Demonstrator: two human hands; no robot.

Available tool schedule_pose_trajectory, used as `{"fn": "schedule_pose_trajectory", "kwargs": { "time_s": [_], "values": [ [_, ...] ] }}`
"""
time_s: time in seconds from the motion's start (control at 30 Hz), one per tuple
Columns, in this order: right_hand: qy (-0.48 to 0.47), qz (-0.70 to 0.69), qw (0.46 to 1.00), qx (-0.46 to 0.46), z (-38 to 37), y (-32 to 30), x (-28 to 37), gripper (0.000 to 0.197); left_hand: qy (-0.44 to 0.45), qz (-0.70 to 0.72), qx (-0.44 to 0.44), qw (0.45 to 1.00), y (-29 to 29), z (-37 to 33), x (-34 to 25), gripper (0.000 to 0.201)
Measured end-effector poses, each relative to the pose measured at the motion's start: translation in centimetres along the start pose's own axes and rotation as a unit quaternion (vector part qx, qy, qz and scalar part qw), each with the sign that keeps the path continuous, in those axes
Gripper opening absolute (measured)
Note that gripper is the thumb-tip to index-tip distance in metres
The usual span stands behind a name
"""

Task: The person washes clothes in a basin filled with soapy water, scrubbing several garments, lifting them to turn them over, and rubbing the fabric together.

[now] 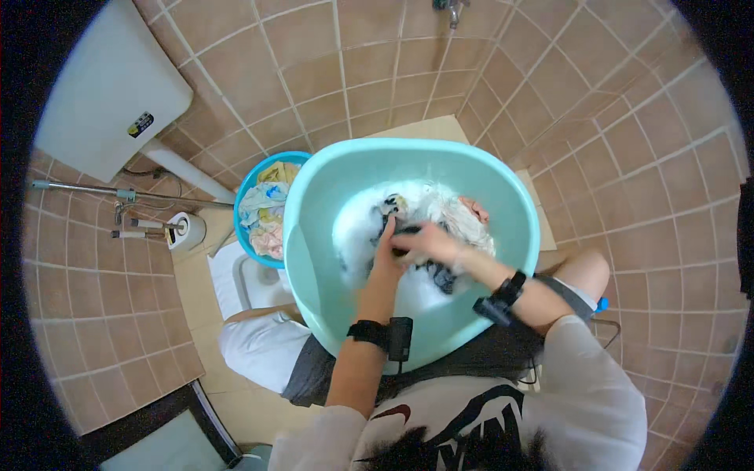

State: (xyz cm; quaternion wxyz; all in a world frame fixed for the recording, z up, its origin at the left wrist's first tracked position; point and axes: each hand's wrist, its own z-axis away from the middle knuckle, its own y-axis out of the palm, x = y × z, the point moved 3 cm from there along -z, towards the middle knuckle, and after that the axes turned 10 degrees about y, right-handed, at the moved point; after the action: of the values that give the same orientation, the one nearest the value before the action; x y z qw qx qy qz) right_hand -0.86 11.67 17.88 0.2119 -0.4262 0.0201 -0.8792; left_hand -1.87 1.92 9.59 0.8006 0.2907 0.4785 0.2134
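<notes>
Both my hands are together over the middle of a large light-green plastic tub (314, 235) with whitish, sudsy water in it. A dark, wet cloth (442, 279) is bunched between them and hangs down into the water. My left hand (385, 253) is closed on it, thumb pointing up. My right hand (433, 242) comes across from the right, its fingers wrapped round the same cloth and slightly blurred. A white cloth (455, 221) floats just beyond my right hand, with a reddish-brown piece (474, 209) at its edge.
Left of the tub stands a blue basin (243, 235) heaped with pale, coloured clothes (267, 208). Behind it are a squat toilet (255, 275), a white brush holder (187, 231) and a white cistern (110, 86). Tiled walls close in, with a tap (453, 14) at the far side.
</notes>
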Motion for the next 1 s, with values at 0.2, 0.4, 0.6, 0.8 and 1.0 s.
{"fn": "schedule_pose_trajectory", "kwargs": {
  "time_s": [0.2,0.4,0.6,0.8,1.0],
  "values": [
    [-0.071,0.299,0.92,-0.245,-6.5,4.0,-5.6,0.029,0.073,-0.403,0.122,0.904,-5.1,-2.4,5.8,0.044],
    [-0.094,0.155,0.93,-0.32,-8.7,6.4,-6.6,0.034,0.238,-0.184,0.084,0.95,-12.2,-5.5,8.9,0.038],
    [0.115,-0.458,0.881,0.044,-12.0,1.7,-11.2,0.018,-0.124,-0.148,-0.031,0.981,-4.6,-2.6,5.8,0.038],
    [-0.028,0.007,0.94,-0.339,-10.7,1.1,-8.2,0.021,-0.119,0.019,-0.181,0.976,-4.3,-1.3,3.7,0.038],
    [-0.032,-0.301,0.943,-0.14,-0.1,-0.1,3.1,0.02,-0.126,0.089,-0.064,0.986,-7.0,-2.4,4.5,0.046]
  ]
}}
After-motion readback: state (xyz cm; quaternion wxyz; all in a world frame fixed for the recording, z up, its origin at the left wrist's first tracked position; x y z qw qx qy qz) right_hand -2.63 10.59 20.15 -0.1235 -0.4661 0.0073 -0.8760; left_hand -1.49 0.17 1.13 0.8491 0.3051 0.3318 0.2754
